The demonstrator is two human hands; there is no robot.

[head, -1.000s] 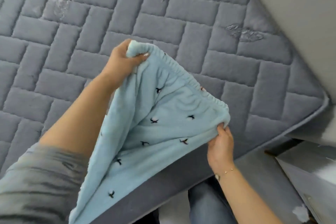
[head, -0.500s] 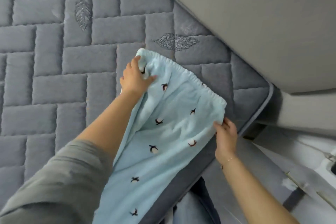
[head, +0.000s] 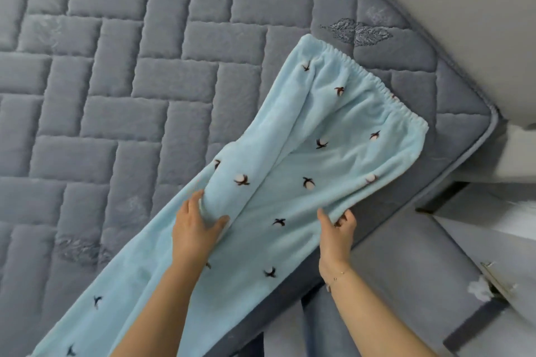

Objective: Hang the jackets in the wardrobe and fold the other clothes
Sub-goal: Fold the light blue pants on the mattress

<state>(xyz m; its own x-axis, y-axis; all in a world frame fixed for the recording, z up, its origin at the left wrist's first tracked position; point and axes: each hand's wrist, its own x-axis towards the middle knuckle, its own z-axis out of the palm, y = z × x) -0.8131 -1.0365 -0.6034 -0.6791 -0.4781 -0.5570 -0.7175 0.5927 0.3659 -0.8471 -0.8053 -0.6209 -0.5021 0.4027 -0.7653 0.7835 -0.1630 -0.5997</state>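
Light blue fleece trousers (head: pixel 290 159) with small dark penguin prints lie stretched out on the grey quilted mattress (head: pixel 121 90), elastic waistband towards the far right corner. My left hand (head: pixel 194 226) grips a raised fold of the fabric near the crotch, thumb on top. My right hand (head: pixel 338 229) pinches the near edge of the trousers, where they hang over the mattress side. The legs run off towards the lower left.
A pale wall or headboard panel (head: pixel 464 9) borders the mattress at the upper right. The mattress corner (head: pixel 493 116) lies just beyond the waistband. Below it are a grey bed frame (head: pixel 406 284) and pale floor (head: pixel 507 226).
The trousers, held up by the waistband before, now lie flat on the mattress. Both hands have let go of the waistband and moved down to the middle of the garment.
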